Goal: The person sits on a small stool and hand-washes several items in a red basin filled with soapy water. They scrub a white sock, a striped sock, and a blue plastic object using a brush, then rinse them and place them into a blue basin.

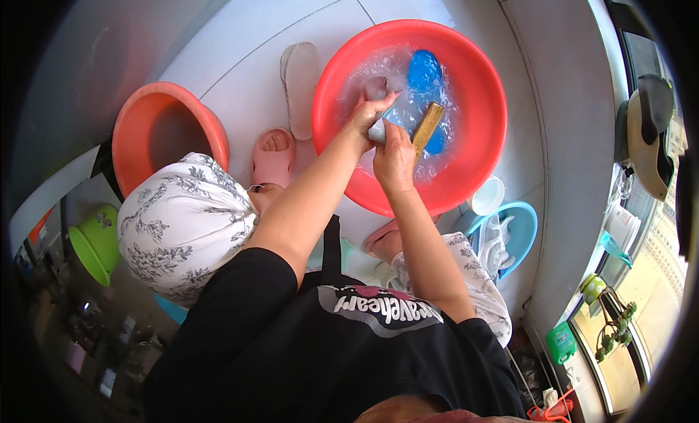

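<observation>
Both hands are over a red basin (496,124) of sudsy water. My left hand (371,110) is closed round a wet grey piece (376,88) that looks like fabric; its kind is not clear. My right hand (395,159) pinches a lighter grey part (377,131) just below, perhaps of the same piece. Beside the right fingers a wooden bar (428,127), like a brush back, lies tilted; its underside is hidden. A blue rounded object (424,70) sits in the suds near the far side, and another blue patch (435,141) shows behind the wood.
Left of the red basin a pale insole (299,88) lies on the tiles. An orange bucket (218,135) stands further left. Near the basin's lower right are a white cup (486,195) and a blue basin (531,234) with clear plastic. My pink slipper (273,161) is close by.
</observation>
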A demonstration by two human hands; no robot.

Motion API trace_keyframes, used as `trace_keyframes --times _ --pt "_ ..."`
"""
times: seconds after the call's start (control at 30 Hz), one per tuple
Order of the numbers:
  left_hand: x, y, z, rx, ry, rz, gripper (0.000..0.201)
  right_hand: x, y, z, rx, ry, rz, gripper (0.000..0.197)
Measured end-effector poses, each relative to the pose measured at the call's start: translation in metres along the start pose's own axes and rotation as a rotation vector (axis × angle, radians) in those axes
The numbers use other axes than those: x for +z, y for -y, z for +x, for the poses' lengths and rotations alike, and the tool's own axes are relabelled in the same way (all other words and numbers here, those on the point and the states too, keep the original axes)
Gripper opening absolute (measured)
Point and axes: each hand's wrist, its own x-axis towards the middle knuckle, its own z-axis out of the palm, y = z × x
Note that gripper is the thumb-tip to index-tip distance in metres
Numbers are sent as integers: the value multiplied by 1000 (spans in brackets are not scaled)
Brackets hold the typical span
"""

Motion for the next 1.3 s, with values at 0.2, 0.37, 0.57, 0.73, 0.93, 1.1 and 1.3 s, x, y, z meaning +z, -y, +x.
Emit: trace_keyframes --times 0.2,0.37,0.57,0.73,0.93,1.1,1.3 --pt "9 21 0 15 -494 78 23 8 -21 11 209 -39 49 15" --pt "17 22 -4 26 -350 -34 53 13 -71 55 771 -162 367 39" --pt "8 21 8 226 -679 574 68 18 -87 59 1 -138 -371 42" --pt "16 28 1 687 -573 1282 43 33 -87 59 151 434 -497 37" --pt "33 -8 5 567 -381 932 37 0 -76 75 648 -170 599 16" --pt "57 -8 -22 -110 -359 347 45 -34 -30 47 508 -235 468 18" --pt "31 -1 -14 -128 56 -146 36 -68 10 2 339 2 920 19"
